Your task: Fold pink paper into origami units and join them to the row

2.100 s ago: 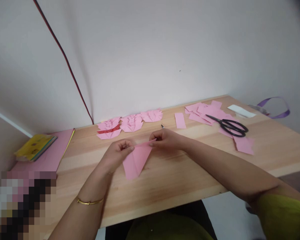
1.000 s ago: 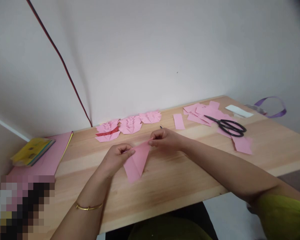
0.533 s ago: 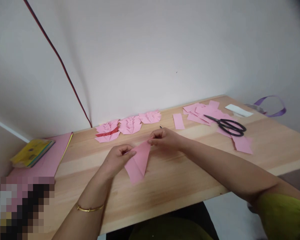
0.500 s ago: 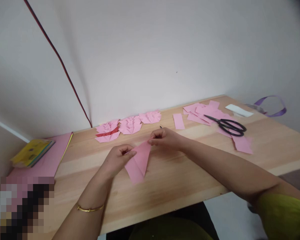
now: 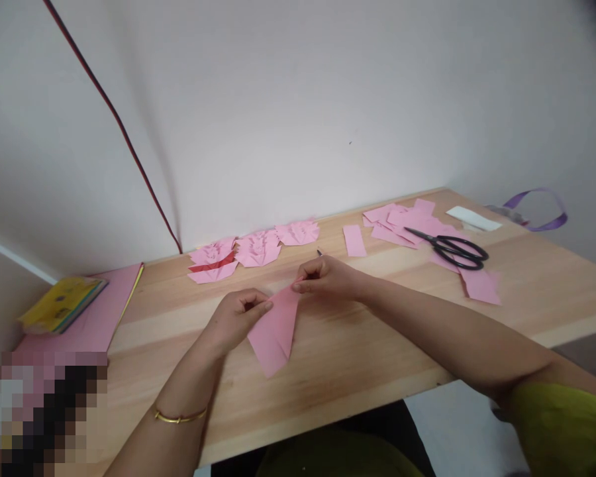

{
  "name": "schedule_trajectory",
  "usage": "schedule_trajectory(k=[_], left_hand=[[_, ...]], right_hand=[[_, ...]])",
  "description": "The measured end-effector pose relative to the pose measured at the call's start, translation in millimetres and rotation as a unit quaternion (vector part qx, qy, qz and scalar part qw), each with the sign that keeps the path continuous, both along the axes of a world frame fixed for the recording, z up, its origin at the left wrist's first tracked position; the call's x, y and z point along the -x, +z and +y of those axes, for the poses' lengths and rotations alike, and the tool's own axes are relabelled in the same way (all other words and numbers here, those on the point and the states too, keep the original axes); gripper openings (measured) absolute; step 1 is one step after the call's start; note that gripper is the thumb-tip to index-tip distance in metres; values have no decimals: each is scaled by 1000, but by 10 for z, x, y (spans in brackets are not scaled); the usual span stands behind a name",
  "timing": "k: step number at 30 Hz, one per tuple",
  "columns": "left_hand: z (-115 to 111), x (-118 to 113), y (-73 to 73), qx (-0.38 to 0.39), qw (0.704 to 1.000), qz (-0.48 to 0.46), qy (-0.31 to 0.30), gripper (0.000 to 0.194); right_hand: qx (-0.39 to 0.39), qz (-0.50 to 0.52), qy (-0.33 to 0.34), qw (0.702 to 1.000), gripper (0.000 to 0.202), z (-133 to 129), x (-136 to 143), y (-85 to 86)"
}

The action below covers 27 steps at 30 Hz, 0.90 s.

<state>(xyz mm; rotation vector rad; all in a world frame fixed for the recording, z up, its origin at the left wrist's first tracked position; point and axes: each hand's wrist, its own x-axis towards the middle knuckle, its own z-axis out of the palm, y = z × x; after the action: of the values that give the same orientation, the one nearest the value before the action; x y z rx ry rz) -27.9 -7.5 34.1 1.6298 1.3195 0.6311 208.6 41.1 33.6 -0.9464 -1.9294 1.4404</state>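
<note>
A pink sheet of paper (image 5: pixel 276 331) with a crease down it is held between both hands above the wooden table. My left hand (image 5: pixel 239 317) pinches its upper left edge between thumb and fingers. At the top right corner, my right hand (image 5: pixel 325 277) grips the paper with closed fingertips. The dark tip of a pen-like thing (image 5: pixel 320 252) shows just behind my right hand; the rest is hidden. Beyond the hands lie folded pink paper pieces (image 5: pixel 258 248) in a row, with a red strip (image 5: pixel 211 264) across the leftmost one.
Black-handled scissors (image 5: pixel 459 252) rest on loose pink papers (image 5: pixel 402 222) at the right. One pink rectangle (image 5: pixel 354 240) lies apart. A white strip (image 5: pixel 473 218) and purple ribbon (image 5: pixel 546 192) are farther right. At left, a yellow packet (image 5: pixel 62 305) sits on a pink sheet (image 5: pixel 122 291).
The paper's lower end has swung slightly down and its upper part has tilted between my fingers. Both hands keep their grip in nearly the same place.
</note>
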Motion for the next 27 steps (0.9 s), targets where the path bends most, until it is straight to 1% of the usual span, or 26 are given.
schedule_trajectory(k=[6, 12, 20, 22, 25, 27], left_hand=[[-3, 1, 18, -27, 999, 25, 12, 28], [7, -2, 50, -45, 997, 56, 21, 28], [25, 42, -10, -45, 997, 63, 10, 29], [28, 47, -10, -43, 997, 59, 12, 30], [29, 48, 2, -32, 998, 53, 8, 30], [28, 49, 8, -27, 998, 54, 8, 29]], right_hand=[[0, -5, -2, 1000, 27, 16, -4, -32], [-8, -9, 15, 1000, 31, 24, 8, -78], [-6, -6, -11, 1000, 29, 57, -27, -58], [4, -14, 3, 1000, 31, 64, -53, -36], [16, -24, 44, 999, 31, 62, -80, -12], [15, -36, 49, 998, 28, 61, -84, -14]])
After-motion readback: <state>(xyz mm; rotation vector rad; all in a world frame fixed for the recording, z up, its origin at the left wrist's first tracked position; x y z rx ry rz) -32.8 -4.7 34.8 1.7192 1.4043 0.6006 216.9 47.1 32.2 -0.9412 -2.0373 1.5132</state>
